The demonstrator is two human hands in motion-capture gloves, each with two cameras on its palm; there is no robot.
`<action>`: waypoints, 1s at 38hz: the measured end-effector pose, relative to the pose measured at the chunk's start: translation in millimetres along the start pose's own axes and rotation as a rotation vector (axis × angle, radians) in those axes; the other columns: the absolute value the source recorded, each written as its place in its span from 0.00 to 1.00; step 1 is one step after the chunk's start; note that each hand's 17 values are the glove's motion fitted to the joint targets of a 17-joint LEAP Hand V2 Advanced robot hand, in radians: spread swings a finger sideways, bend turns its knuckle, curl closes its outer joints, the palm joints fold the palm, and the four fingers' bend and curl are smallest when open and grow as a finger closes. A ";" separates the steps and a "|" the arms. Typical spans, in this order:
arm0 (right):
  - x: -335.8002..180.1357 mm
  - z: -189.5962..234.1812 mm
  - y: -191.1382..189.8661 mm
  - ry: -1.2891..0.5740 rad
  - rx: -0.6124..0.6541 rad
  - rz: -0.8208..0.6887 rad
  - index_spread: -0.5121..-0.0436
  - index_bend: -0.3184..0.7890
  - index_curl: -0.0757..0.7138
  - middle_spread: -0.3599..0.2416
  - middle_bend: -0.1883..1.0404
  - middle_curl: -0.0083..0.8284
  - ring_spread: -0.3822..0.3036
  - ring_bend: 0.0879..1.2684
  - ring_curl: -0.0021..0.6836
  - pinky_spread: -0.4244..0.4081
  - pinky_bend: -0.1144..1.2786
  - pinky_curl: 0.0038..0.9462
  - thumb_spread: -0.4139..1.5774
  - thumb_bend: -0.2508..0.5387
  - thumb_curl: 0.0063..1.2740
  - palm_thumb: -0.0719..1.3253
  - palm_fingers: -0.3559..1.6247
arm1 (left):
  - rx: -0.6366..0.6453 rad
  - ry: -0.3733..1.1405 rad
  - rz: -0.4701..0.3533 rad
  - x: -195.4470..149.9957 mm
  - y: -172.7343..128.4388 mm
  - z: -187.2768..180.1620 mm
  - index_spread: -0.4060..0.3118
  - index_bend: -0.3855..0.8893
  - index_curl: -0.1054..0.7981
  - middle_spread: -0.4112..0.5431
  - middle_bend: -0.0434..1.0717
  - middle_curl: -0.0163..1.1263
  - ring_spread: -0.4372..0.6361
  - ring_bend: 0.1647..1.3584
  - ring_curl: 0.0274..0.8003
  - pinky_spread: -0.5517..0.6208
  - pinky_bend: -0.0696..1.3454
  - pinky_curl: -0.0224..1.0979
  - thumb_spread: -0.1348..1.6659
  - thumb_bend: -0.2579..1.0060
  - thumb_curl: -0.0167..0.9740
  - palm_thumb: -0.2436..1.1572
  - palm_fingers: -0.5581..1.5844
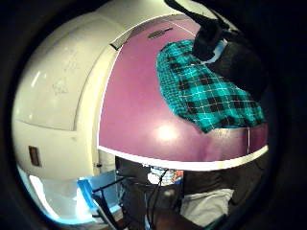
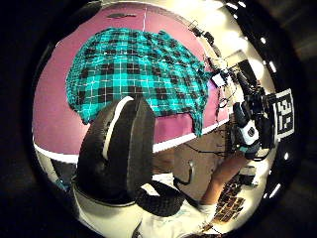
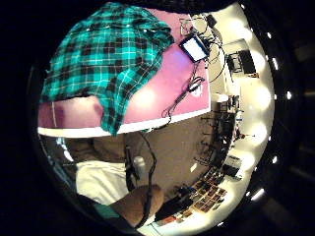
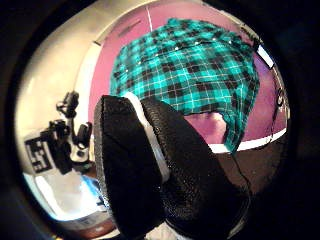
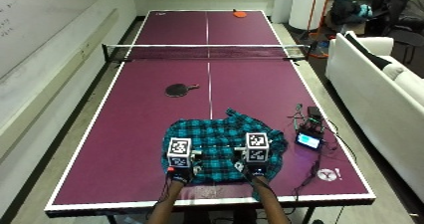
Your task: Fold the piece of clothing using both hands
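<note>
A teal and black plaid shirt (image 5: 222, 139) lies spread and rumpled on the purple table-tennis table (image 5: 146, 114), close to its front edge. One corner of the shirt hangs over that edge (image 3: 114, 120). My left hand (image 5: 180, 174) is over the shirt's near left part and my right hand (image 5: 256, 171) over its near right part. The palm views show the shirt (image 2: 133, 69) (image 4: 190, 65) (image 1: 211, 91) at a distance from both palms, with no cloth between the fingers. A gloved finger (image 2: 119, 148) of the left hand and one (image 4: 150, 170) of the right hand show, holding nothing.
A black paddle (image 5: 177, 89) lies on the table beyond the shirt, and a red paddle (image 5: 239, 14) lies past the net (image 5: 207, 52). A small lit screen device (image 5: 309, 140) with cables sits by the table's right edge. A white sofa (image 5: 377, 84) stands at the right.
</note>
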State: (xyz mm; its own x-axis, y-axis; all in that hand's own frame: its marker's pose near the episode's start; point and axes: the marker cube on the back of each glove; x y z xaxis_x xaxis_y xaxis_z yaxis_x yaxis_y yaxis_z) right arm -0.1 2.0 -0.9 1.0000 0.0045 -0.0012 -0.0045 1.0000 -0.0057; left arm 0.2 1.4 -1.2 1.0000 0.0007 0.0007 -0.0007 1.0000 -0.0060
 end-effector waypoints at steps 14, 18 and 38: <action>8.8 -2.8 1.7 0.020 -0.008 0.028 0.27 0.44 0.30 0.49 0.32 0.20 0.75 0.11 0.15 0.84 0.36 0.20 0.70 0.36 0.06 0.16 0.25 | -0.022 0.029 0.022 6.0 2.4 1.6 0.48 0.38 0.23 0.45 0.21 0.20 0.52 0.37 0.29 0.65 0.41 0.25 0.63 0.24 0.11 0.28 0.47; 13.4 -5.5 4.1 0.031 -0.017 0.020 0.24 0.44 0.33 0.49 0.32 0.23 0.76 0.11 0.18 0.85 0.36 0.22 0.73 0.34 0.07 0.16 0.25 | -0.026 0.018 0.034 8.8 8.6 -4.5 0.47 0.39 0.25 0.46 0.21 0.22 0.53 0.38 0.30 0.66 0.41 0.26 0.67 0.22 0.13 0.27 0.47; 39.3 59.3 0.8 0.039 -0.153 0.006 0.24 0.35 0.33 0.55 0.31 0.32 0.79 0.17 0.28 0.86 0.45 0.32 0.76 0.31 0.14 0.22 0.18 | -0.084 -0.013 0.059 15.5 19.1 53.0 0.47 0.38 0.30 0.46 0.21 0.28 0.53 0.41 0.34 0.67 0.42 0.31 0.71 0.19 0.21 0.29 0.45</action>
State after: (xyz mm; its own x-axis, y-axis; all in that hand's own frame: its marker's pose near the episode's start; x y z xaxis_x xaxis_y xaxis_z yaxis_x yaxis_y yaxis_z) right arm 39.4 3.3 58.3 0.9992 0.0073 -0.0403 -0.0136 0.9874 -0.1575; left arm 15.7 20.8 51.7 0.9981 0.0602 0.0114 -0.0590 0.9942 -0.0902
